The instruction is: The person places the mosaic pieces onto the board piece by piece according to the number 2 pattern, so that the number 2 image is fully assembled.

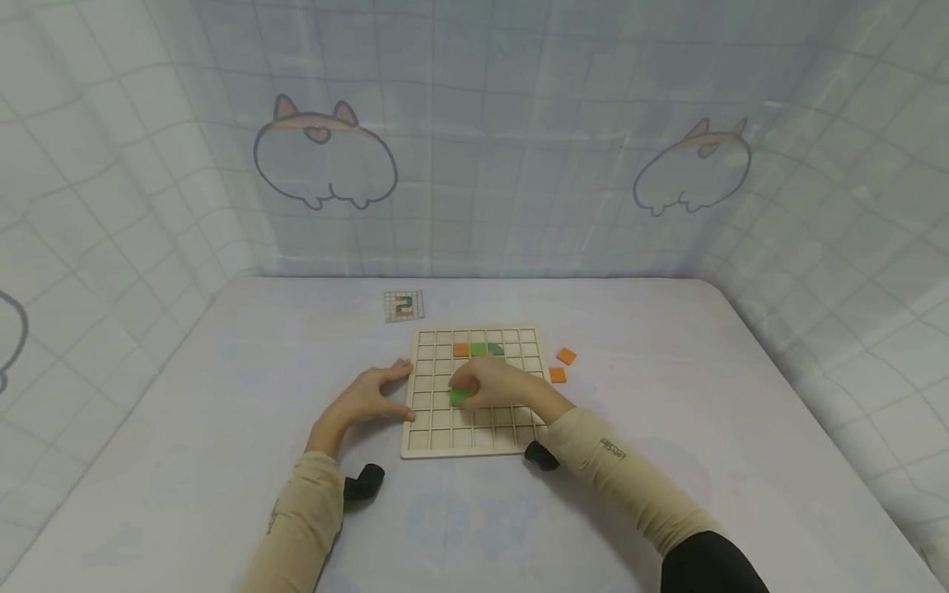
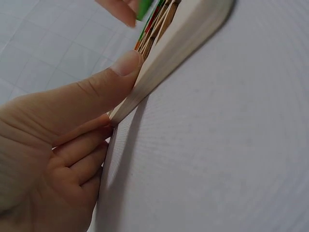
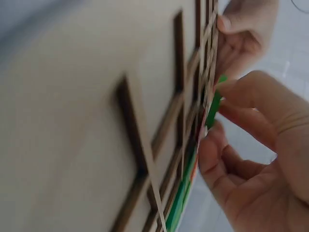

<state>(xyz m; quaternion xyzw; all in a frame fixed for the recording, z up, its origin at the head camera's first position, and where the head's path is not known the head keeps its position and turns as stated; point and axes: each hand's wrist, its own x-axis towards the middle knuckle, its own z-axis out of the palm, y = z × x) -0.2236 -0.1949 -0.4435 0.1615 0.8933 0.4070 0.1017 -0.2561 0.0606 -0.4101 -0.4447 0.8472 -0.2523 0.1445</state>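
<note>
A pale wooden board (image 1: 463, 445) with a raised square grid lies on the table. My left hand (image 1: 365, 395) rests against its left edge, thumb and fingers spread apart; in the left wrist view the thumb touches the rim. Above the grid, left of the middle, my right hand (image 1: 495, 382) pinches a green square tile (image 1: 457, 398) between thumb and fingers; it looks tilted in the right wrist view. Near the far edge sit an orange tile (image 1: 461, 349), a green tile (image 1: 479, 348) and a dark green rounded tile (image 1: 496, 349) in a row. The right hand hides cells beneath it.
Two loose orange tiles, one farther (image 1: 567, 356) and one nearer (image 1: 558, 375), lie right of the board. Behind it lies a small pattern card (image 1: 404, 305) with a figure like a 2. Light, grid-patterned curtains (image 1: 474, 165) stand around the table.
</note>
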